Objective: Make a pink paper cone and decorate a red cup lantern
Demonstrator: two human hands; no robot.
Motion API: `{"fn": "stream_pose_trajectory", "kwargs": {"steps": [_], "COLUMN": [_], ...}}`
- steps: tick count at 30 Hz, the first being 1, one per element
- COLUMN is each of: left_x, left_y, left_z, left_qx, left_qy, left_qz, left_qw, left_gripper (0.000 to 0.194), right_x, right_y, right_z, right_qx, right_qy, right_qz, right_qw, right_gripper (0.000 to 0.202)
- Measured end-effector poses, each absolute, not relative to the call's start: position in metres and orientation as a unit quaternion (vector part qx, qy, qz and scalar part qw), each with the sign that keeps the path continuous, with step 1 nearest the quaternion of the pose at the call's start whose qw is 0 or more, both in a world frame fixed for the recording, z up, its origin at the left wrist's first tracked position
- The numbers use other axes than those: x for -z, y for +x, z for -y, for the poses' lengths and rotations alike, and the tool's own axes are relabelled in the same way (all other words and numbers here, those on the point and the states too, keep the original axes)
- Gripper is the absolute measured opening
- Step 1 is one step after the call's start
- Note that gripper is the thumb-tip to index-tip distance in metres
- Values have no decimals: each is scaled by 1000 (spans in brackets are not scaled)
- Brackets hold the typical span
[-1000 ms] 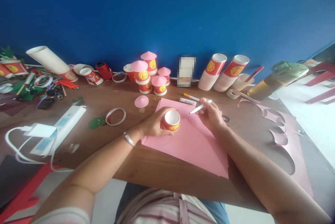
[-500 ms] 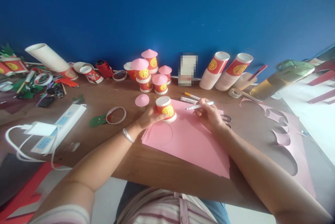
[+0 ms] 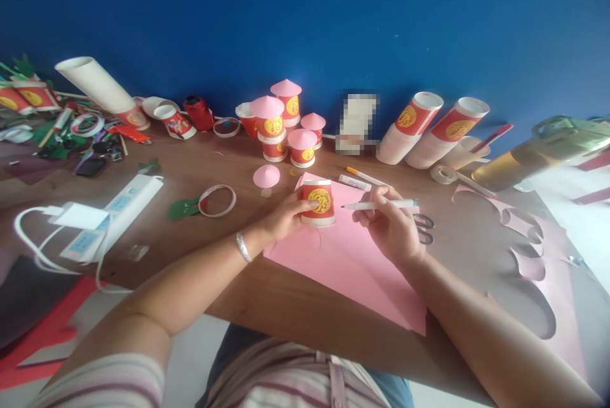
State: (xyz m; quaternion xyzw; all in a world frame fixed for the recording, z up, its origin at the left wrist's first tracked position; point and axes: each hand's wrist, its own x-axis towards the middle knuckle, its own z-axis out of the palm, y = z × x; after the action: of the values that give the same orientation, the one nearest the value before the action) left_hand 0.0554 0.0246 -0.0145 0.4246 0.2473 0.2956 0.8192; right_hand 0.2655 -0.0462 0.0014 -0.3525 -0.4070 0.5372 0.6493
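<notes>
One smooth pink paper cone (image 3: 266,176)

Object (image 3: 356,123) by wall pixelated; scissors (image 3: 424,220) blades hidden behind right hand (image 3: 393,227); bottle (image 3: 534,149) cut by right edge.

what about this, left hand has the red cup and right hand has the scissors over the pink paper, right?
Not quite: the right hand holds a white marker over the pink paper, as the head view shows. The scissors lie to the right of that hand. The left hand does have the red cup.
</notes>
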Motion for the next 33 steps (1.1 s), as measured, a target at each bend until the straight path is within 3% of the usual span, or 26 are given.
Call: {"fn": "stream_pose_trajectory", "kwargs": {"steps": [6, 11, 14, 33], "left_x": [12, 9, 11, 13], "left_y": [58, 56, 56, 58], "left_z": [-25, -21, -21, -26], "left_qx": [-304, -286, -309, -311], "left_qy": [445, 446, 442, 473], "left_qz": [-239, -229, -238, -244], "left_qw": [808, 817, 807, 788], "left_gripper": [35, 34, 36, 37], "right_x": [-8, -9, -6, -8], "right_y": [250, 242, 236, 241], "right_z": [73, 80, 80, 82], "right_qx": [-411, -202, -143, -117], "right_qy": [-335, -270, -238, -293], "right_qz": [667, 820, 853, 818], "right_qw": [523, 463, 442, 481], "right_gripper": [12, 16, 22, 27]}}
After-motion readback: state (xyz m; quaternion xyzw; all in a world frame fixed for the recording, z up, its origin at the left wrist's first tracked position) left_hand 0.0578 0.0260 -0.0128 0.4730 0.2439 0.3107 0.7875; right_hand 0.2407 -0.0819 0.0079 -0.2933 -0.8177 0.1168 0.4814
